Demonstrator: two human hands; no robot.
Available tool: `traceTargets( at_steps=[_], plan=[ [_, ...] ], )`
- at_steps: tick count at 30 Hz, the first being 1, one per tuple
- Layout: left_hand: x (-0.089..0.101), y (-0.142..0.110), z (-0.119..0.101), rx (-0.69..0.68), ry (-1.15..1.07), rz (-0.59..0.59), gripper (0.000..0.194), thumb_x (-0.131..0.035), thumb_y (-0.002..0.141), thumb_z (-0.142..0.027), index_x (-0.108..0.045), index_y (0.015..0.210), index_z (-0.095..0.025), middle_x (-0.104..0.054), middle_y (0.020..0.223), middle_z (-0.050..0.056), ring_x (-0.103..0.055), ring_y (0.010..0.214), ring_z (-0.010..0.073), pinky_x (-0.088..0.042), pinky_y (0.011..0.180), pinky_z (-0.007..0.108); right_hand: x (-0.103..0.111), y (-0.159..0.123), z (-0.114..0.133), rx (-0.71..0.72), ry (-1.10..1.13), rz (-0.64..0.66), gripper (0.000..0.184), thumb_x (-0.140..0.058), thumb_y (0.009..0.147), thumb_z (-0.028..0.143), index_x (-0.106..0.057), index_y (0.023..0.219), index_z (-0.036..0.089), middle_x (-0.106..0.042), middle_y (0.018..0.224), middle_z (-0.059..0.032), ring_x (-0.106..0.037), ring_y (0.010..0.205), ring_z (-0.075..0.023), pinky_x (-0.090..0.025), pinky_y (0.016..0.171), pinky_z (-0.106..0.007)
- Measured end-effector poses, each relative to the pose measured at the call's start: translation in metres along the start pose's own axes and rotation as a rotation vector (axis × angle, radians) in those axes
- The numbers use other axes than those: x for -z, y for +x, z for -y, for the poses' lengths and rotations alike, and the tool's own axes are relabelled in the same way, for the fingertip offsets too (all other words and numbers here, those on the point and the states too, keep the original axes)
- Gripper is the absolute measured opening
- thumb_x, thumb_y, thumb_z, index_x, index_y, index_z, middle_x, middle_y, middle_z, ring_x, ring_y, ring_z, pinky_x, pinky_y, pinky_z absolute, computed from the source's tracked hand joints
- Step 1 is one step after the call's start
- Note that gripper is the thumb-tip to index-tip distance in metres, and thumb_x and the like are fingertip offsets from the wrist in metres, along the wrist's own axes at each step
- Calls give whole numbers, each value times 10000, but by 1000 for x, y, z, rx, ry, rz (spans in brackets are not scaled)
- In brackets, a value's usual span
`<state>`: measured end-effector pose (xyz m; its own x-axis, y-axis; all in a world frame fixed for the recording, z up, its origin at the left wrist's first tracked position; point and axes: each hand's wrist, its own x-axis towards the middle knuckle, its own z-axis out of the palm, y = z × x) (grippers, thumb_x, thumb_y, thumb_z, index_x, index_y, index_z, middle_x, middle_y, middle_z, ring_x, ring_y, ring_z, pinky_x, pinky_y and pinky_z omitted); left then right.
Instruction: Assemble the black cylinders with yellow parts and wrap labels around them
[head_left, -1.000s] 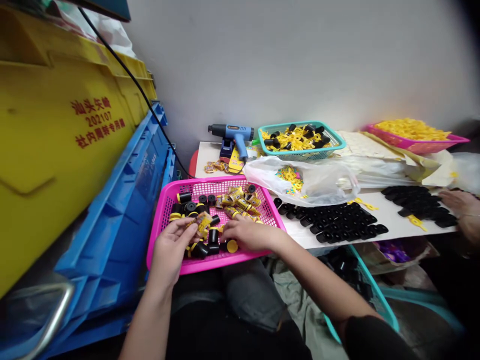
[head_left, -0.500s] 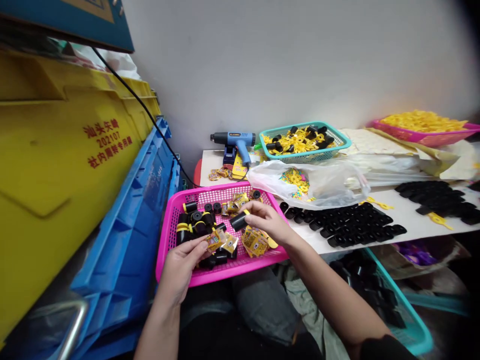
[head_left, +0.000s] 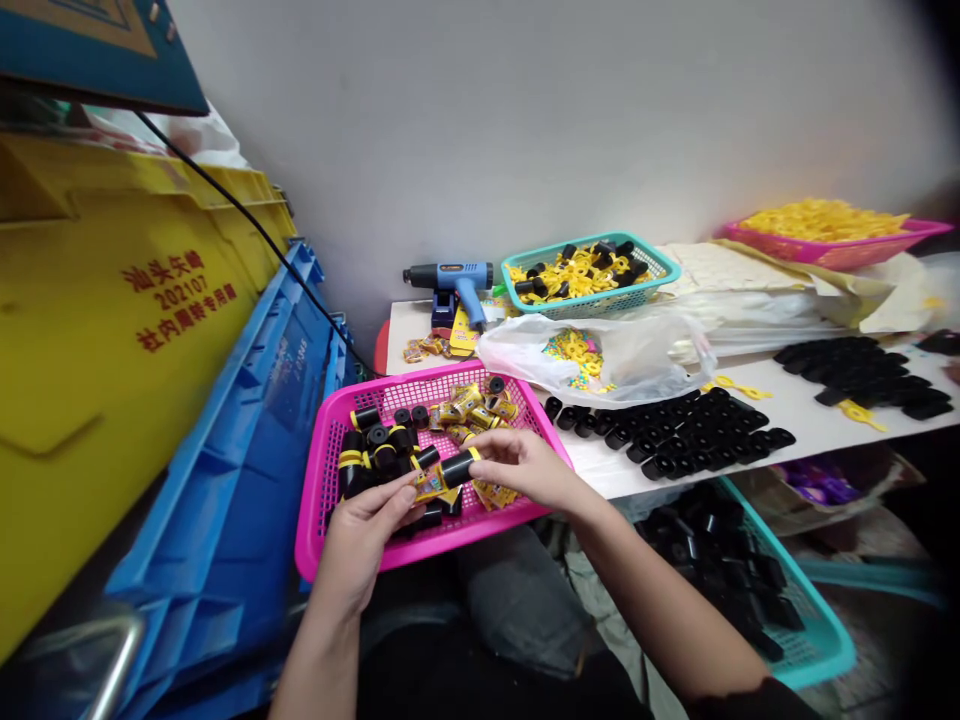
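Observation:
Between the fingertips of my left hand (head_left: 366, 535) is a small yellow printed film sleeve (head_left: 429, 486). My right hand (head_left: 529, 466) pinches a black cylinder (head_left: 456, 468) by its yellow-rimmed end. The cylinder's other end meets the sleeve's opening; whether it is inside I cannot tell. Both hands are above a pink basket (head_left: 309, 490). Black cylinders (head_left: 384, 455) with yellow rims crowd the basket's left side. Wrapped yellow printed pieces (head_left: 466, 402) lie at its back right, and flat sleeves (head_left: 493, 495) lie partly hidden beneath my right hand.
On the table are a blue heat gun (head_left: 471, 292), a teal basket (head_left: 604, 302) of yellow and black parts, a plastic bag (head_left: 652, 365) and rows of black cylinders (head_left: 679, 432). Another teal basket (head_left: 821, 625) sits below. Yellow (head_left: 82, 400) and blue (head_left: 240, 520) crates stand left.
My right hand has brought the black cylinder down and left to the sleeve in my left hand. The view has shifted slightly, and more wrapped pieces show in the pink basket.

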<state>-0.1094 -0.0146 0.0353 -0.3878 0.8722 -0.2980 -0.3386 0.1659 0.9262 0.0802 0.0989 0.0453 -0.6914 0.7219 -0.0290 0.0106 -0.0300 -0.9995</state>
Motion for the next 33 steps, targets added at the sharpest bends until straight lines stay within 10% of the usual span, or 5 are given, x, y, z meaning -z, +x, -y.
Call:
traceTargets(
  at_steps=[13,23,33],
  plan=[
    [-23,-15,-6,-51,82,82,423,-833,593,-343,-727,964,-168,-749,952,87,-708,854,231,-581,782,329,-18,-9,-13,234,-233,-54,407,-754,707,386,-707,1070,209,-666,915,-48,-590,814,-175,-468,769,-316],
    [-28,-13,9,-94,2,83,337,-855,541,-293,-736,831,-169,-725,881,53,-677,840,204,-541,793,302,-28,-6,-32,3,352,223,544,-634,809,517,-554,1260,224,-618,1079,-64,-595,844,-145,-477,763,-283],
    [-40,-18,0,-116,-52,58,641,-774,661,-383,-496,1222,-246,-696,1054,71,-678,928,216,-545,782,322,-19,-2,5,505,-484,-30,336,-629,836,389,-635,1118,207,-665,1046,-85,-597,993,-201,-453,899,-350]
  ],
)
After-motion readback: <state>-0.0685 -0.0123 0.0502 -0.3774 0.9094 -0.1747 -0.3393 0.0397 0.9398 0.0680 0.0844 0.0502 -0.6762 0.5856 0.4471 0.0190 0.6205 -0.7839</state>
